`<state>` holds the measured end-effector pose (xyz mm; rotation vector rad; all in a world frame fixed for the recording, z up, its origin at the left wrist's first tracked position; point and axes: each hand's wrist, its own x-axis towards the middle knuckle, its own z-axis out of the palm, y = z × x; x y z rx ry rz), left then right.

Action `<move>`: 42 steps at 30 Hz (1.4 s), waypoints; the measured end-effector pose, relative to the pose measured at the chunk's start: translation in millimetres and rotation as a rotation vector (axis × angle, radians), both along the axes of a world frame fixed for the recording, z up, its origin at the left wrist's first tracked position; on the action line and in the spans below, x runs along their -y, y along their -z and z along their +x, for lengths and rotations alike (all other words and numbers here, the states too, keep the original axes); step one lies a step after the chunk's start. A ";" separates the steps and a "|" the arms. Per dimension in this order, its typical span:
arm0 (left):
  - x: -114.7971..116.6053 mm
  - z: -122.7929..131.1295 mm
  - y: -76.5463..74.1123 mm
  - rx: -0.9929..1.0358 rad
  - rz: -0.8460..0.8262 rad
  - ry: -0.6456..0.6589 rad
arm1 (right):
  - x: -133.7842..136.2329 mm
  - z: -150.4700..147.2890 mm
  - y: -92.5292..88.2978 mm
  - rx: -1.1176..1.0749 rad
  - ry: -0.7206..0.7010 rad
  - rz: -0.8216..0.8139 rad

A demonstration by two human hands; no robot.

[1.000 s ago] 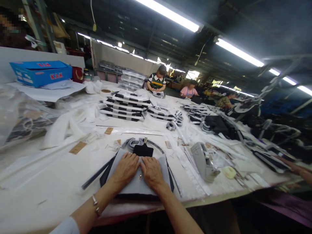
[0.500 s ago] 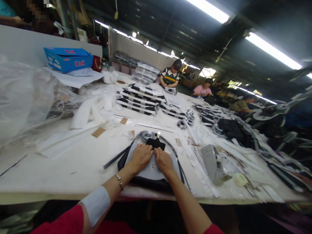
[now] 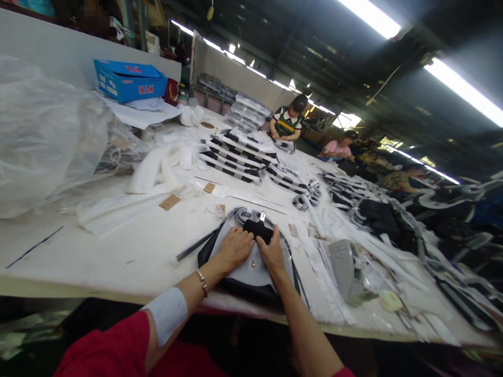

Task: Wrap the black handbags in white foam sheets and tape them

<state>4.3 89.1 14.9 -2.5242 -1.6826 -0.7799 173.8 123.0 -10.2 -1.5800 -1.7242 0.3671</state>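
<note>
A handbag (image 3: pixel 240 275) with a light grey front and black sides lies on the table right before me. Its black tab (image 3: pixel 257 229), with a metal clasp (image 3: pixel 263 215) at the far end, points away from me. My left hand (image 3: pixel 234 250) is closed at the tab's near left edge, fingertips pressed together there. At the near right side my right hand (image 3: pixel 272 255) grips the same tab, thumb on its near edge and index finger along its right. Below my fingers a small metal stud (image 3: pixel 253 264) shows on the grey front. A dark strap (image 3: pixel 198 244) reaches out to the left.
Right of the bag stands a grey tape dispenser (image 3: pixel 342 269). Black-and-white striped pieces (image 3: pixel 236 157) are stacked farther back, with a blue box (image 3: pixel 129 84) at the left. Clear plastic sheeting (image 3: pixel 43 141) covers the left side. Co-workers, one in a striped top (image 3: pixel 288 121), sit beyond.
My right hand's fingers have opened out from a tight grip and moved to the tab's right side. The tab looks bent up more. The whole view has shifted slightly.
</note>
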 end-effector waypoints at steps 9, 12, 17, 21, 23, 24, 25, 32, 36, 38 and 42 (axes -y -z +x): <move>-2.5 0.2 4.4 0.159 -0.015 -0.032 | 16.9 -0.4 -26.7 -0.297 -0.040 0.062; -3.2 -4.9 4.3 0.284 -0.008 -0.081 | 23.6 -1.3 -27.2 -0.201 -0.151 0.150; -5.2 -15.5 4.3 0.535 0.032 -0.202 | 38.5 -2.3 -36.3 -0.087 -0.294 0.297; -7.5 -19.1 5.7 0.665 0.014 -0.161 | 53.9 -4.0 -47.9 -0.035 -0.499 0.260; -8.9 -20.0 6.4 0.721 -0.002 -0.185 | 58.6 -4.1 -51.0 -0.004 -0.568 0.234; -9.4 -20.3 6.6 0.743 -0.010 -0.201 | 60.0 -3.9 -51.9 0.022 -0.590 0.221; -9.7 -20.5 6.5 0.760 -0.017 -0.213 | 60.9 -3.5 -52.5 0.055 -0.611 0.203; -6.1 -19.8 0.9 0.786 -0.058 -0.204 | 63.7 -1.4 -58.5 0.144 -0.698 0.081; -4.8 -19.9 -1.4 0.780 -0.073 -0.203 | 66.0 -1.7 -62.5 0.180 -0.710 0.042; -4.8 -19.9 -1.9 0.777 -0.077 -0.204 | 66.4 -2.0 -63.1 0.198 -0.709 0.039; -4.7 -19.8 -2.3 0.771 -0.081 -0.203 | 65.2 -0.7 -63.5 0.212 -0.712 0.017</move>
